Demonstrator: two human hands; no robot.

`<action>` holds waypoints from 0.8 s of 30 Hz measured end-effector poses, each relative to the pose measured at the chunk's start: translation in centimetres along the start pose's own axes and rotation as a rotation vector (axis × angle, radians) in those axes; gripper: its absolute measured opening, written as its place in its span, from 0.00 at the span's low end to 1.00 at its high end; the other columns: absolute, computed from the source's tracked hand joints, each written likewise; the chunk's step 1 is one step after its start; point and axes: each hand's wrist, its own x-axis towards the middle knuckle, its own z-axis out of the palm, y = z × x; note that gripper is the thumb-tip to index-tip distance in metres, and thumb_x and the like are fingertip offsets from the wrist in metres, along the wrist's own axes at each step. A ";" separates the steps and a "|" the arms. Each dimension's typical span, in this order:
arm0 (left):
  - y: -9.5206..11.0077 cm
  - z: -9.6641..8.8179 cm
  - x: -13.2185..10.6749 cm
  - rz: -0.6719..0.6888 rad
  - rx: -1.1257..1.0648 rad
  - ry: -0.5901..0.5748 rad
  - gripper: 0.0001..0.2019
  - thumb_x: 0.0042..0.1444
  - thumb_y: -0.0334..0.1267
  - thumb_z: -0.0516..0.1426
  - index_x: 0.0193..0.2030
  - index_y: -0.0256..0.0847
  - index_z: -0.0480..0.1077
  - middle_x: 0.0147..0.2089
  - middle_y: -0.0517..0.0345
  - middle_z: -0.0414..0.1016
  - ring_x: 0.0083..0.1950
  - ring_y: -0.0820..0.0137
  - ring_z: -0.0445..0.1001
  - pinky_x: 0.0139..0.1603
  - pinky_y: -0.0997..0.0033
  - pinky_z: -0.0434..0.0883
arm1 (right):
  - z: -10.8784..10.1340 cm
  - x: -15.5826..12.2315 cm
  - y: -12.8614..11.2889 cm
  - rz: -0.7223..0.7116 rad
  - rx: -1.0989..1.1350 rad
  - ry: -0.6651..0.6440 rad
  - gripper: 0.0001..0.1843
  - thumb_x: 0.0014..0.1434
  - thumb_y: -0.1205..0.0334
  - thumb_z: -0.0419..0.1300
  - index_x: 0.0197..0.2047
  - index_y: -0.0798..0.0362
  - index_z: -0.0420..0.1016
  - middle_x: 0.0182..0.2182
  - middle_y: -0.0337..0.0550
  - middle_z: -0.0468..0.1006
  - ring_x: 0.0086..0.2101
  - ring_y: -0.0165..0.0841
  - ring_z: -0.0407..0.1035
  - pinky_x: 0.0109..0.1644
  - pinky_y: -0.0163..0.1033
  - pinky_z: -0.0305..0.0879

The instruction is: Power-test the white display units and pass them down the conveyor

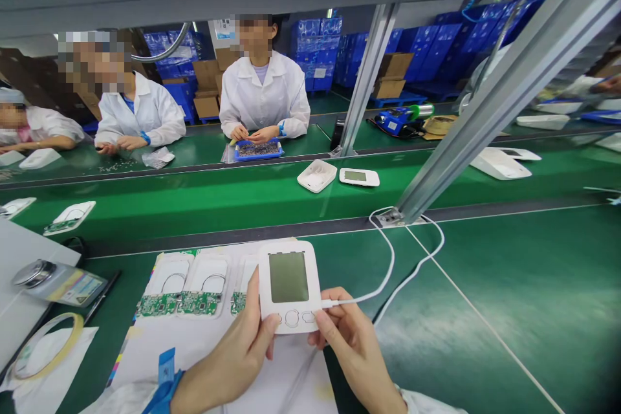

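A white device panel with a grey display (289, 278) is held up at the middle of the view, its screen toward me. My left hand (242, 343) grips its left side, thumb on the lower front. My right hand (356, 346) pinches its lower right corner, the thumb beside a button opening. A white cable (356, 299) runs to the panel's right edge, its plug end just above my right thumb. Behind the panel, several white housings with green circuit boards (200, 303) lie on a white sheet (160, 343). The panel partly hides one of them.
A metal post (466, 116) rises at the right behind the cable loops. A tape roll (48, 346) and a clear bottle (63, 281) are at the left. Beyond, a green conveyor (218, 197) carries white housings (317, 176). Co-workers in white coats (264, 94) sit across from me.
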 end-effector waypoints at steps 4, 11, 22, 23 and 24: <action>-0.1 -0.2 0.0 -0.002 0.056 0.004 0.39 0.72 0.54 0.41 0.77 0.40 0.22 0.31 0.61 0.67 0.33 0.63 0.67 0.42 0.61 0.67 | 0.0 0.1 0.0 -0.010 -0.003 0.006 0.17 0.64 0.44 0.63 0.39 0.50 0.72 0.29 0.37 0.75 0.24 0.31 0.72 0.27 0.35 0.67; 0.9 -0.3 0.0 0.030 0.027 0.051 0.40 0.71 0.52 0.48 0.78 0.39 0.29 0.34 0.56 0.73 0.33 0.64 0.70 0.40 0.63 0.70 | 0.0 0.1 0.0 -0.010 0.016 0.011 0.17 0.63 0.44 0.64 0.40 0.50 0.73 0.29 0.38 0.76 0.23 0.31 0.73 0.27 0.35 0.68; 0.4 -8.1 5.9 0.107 -0.460 0.371 0.30 0.54 0.45 0.65 0.61 0.38 0.66 0.49 0.46 0.79 0.45 0.60 0.81 0.42 0.65 0.76 | 0.0 0.5 0.1 0.020 -0.009 0.101 0.27 0.62 0.37 0.61 0.36 0.55 0.84 0.26 0.47 0.81 0.22 0.35 0.74 0.25 0.38 0.69; 0.5 -8.8 6.1 0.131 -0.435 0.429 0.30 0.54 0.45 0.65 0.62 0.41 0.65 0.57 0.45 0.75 0.55 0.56 0.77 0.52 0.61 0.74 | 0.1 0.4 0.1 0.021 -0.008 0.084 0.27 0.63 0.37 0.61 0.36 0.55 0.84 0.26 0.46 0.81 0.22 0.34 0.74 0.25 0.38 0.69; 0.5 -9.2 6.1 0.148 -0.396 0.467 0.30 0.55 0.45 0.64 0.62 0.43 0.64 0.61 0.45 0.71 0.62 0.54 0.72 0.58 0.58 0.70 | 0.2 0.4 0.2 0.025 -0.005 0.061 0.27 0.63 0.38 0.60 0.36 0.55 0.84 0.26 0.46 0.81 0.22 0.34 0.73 0.25 0.38 0.69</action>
